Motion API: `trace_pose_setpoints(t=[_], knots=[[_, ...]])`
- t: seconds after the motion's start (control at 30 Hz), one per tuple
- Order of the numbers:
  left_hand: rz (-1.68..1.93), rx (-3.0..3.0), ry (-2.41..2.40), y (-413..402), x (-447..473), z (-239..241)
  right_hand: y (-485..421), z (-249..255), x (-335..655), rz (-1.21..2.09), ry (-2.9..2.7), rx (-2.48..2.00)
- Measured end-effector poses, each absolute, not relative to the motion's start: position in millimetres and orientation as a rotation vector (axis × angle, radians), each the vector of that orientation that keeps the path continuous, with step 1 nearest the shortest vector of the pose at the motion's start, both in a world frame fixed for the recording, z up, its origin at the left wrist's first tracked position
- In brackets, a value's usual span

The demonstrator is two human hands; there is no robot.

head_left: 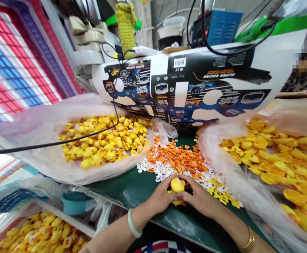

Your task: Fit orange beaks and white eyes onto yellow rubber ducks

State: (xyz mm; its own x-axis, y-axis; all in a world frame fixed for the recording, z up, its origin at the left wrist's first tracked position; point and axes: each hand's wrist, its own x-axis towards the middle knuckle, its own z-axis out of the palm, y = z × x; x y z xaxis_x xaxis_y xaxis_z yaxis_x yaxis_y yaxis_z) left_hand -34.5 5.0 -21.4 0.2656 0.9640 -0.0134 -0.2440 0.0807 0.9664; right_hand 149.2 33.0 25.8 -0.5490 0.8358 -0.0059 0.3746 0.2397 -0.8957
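Left hand [161, 197]: curled narrow, fingertips pinching the yellow duck [177, 185] from its left side.
Right hand [200, 199]: curled narrow, thumb and fingers on the duck's right side.
Duck place: between the two sets of fingertips, held just above the green table [132, 188].
Duck axis: a rounded lump, slightly longer from hand to hand; which way it faces cannot be told.
Beyond the fingertips: orange pieces [178, 156], with white pieces [160, 172] just nearer the hands.
Beside the right hand: small yellow pieces [220, 195].
Far left of the hands: open bag of ducks [104, 140].
Far right: bag of yellow shells [279, 158].
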Motion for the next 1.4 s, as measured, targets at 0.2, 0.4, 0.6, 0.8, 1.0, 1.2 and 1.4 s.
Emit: trace_pose_setpoints(t=[0.2,0.4,0.6,0.8,1.0,1.2,1.4], knots=[[1.202,1.235,0.98,4.7,-34.5,-26.4,42.5,17.7,140.6,1.173,-2.063,-1.079],[1.202,1.151,0.938,4.7,-30.0,-32.9,43.2,-7.2,141.0,1.015,-2.04,-1.05],[1.22,0.982,0.935,10.1,-28.4,-36.4,51.5,-20.0,135.7,0.938,-1.991,-1.006],[1.353,0.754,0.792,18.9,-30.0,-28.0,49.0,-29.3,137.9,0.843,-2.001,-0.88],[1.363,0.724,0.813,14.2,-29.9,-20.4,44.1,-41.2,139.4,0.779,-2.122,-0.963],[1.321,0.897,0.919,10.0,-30.6,7.0,42.7,-16.1,143.1,0.71,-2.188,-0.973],[1.353,1.392,1.224,32.3,-28.7,32.2,46.2,5.2,145.1,0.378,-2.337,-0.97]])
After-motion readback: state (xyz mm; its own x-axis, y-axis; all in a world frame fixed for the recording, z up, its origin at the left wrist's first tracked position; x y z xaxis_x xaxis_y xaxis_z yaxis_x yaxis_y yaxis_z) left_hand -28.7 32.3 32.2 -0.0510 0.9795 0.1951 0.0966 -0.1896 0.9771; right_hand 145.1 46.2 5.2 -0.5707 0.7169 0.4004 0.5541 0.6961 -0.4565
